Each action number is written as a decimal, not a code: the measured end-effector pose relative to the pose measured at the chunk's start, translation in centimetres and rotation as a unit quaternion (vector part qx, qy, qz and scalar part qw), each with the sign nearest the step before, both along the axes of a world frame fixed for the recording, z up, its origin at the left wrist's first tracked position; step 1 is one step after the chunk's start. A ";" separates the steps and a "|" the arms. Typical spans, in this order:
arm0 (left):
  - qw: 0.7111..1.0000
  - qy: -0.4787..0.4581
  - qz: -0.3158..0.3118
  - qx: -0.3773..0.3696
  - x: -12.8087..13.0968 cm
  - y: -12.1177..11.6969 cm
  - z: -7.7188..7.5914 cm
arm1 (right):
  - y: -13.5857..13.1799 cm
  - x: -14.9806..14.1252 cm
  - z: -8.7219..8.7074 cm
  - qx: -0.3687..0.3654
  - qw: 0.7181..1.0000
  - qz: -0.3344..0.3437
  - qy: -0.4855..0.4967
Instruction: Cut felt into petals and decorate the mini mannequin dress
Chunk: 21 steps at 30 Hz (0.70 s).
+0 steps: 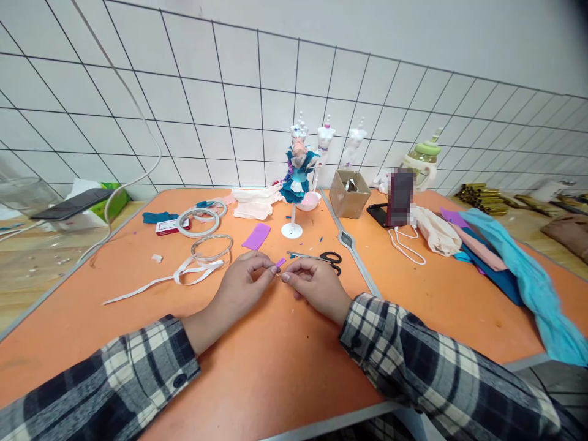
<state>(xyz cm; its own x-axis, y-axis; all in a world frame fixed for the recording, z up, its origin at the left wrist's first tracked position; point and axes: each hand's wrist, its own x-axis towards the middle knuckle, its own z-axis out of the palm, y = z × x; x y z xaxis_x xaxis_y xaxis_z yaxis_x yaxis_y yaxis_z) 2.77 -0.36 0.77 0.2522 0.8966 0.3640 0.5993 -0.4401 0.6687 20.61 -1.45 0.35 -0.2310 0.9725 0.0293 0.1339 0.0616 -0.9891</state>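
Purple strip (pixel 280 262), small and narrow, sits above the orange tabletop (pixel 257 367), pinched between the thumb and forefinger of the left hand (pixel 248 278). From where I stand, the right hand (pixel 316 285) is just beside it, thumb and forefinger drawn close together; I can't tell whether they grip anything, as the fingertips are too small to read. Both wrists come out of checked flannel sleeves (pixel 138 373).

Scissors with black handles (pixel 324 258) lie just beyond the right hand, partly hidden by it. Past the left hand, a larger purple rectangle (pixel 256 236) lies flat. Over to the left I see a loose white ribbon (pixel 140 291) and a pale tape roll (pixel 197 234). Farther back stands a miniature dress form (pixel 297 177) in ruffled teal and peach, with an open cardboard box (pixel 350 195) to its right.
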 end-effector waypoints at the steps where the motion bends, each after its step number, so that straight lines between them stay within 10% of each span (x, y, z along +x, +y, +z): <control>1: 1.000 -0.008 0.003 -0.004 0.2 -0.1 0.0 | -0.1 -0.3 0.0 -0.022 0.999 -0.013 0.028; 7: 0.995 -0.077 0.030 -0.051 1.3 -0.5 0.1 | -0.5 -1.4 -0.5 -0.068 0.986 -0.067 0.136; 21: 0.985 -0.124 0.038 -0.116 1.4 -0.6 -0.1 | -0.5 -0.8 -0.2 0.099 0.990 -0.027 0.095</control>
